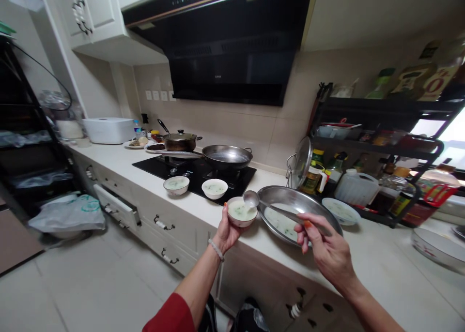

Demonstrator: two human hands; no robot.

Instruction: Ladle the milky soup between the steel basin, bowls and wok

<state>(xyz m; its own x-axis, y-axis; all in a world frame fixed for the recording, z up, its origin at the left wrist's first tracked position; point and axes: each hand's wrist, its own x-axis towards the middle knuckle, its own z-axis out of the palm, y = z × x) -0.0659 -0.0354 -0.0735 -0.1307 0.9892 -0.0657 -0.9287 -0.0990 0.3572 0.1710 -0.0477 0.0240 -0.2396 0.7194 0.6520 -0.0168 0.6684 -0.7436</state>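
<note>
My left hand [225,233] is closed around a small white bowl [241,211] of pale green soup, held just above the counter's front edge. My right hand [325,247] grips the handle of a metal ladle [251,198], whose scoop rests over the bowl's right rim. Right behind the ladle sits a wide steel basin [319,207] with a little soup left in it. Two more filled white bowls [214,188] [176,184] stand to the left at the front of the black hob. A shallow white dish [341,211] with soup lies to the right of the basin.
A steel wok [227,156] and a lidded dark pot [180,141] sit on the hob under a black hood. A black rack [385,143] of bottles and jars fills the counter's right. A drawer [116,207] stands open at left, near a plastic bag [69,216] on the floor.
</note>
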